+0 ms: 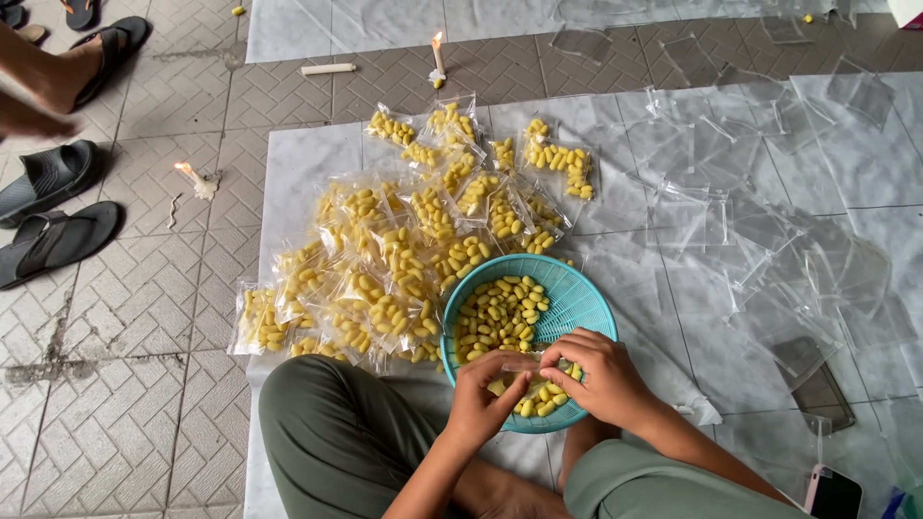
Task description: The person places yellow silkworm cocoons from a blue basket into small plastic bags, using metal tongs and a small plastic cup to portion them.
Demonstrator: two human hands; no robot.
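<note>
My left hand (484,396) and right hand (594,373) pinched a small clear plastic bag (524,368) over the teal plastic basket (577,300) of yellow cocoon-shaped pieces (495,315); filled bags (404,259) lay beyond, to the left.

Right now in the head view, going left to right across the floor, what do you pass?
Dark sandals → lit candle on the tiles → pile of filled bags of yellow pieces → turquoise basket, with both hands over its near edge → empty clear bags.
</note>
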